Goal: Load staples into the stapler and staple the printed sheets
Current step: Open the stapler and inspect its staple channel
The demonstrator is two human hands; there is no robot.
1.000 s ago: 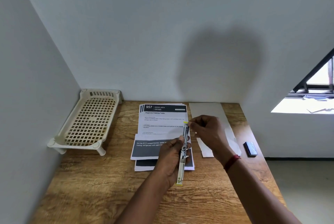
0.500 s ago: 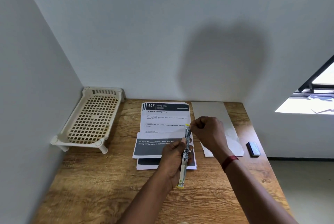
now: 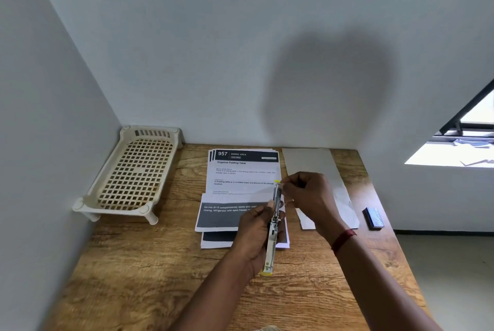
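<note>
Stapler (image 3: 274,226), opened out long above the worktop (image 3: 160,264), its middle gripped by the curled fingers of the left hand (image 3: 254,229); just beyond, the right hand (image 3: 307,194) has its fingers pinched at the stapler's far yellow-tipped end, though whether on a staple strip is too small to tell. Printed sheets (image 3: 240,170) under and behind the hands, fanned and loose; small dark box (image 3: 373,218), likely staples, well apart at right; lattice tray (image 3: 133,170) in the far left corner. Progress, as judged: loading under way, with closing the stapler and all stapling left to do.

tray (image 3: 135,174) left of sheets (image 3: 242,178)
</note>
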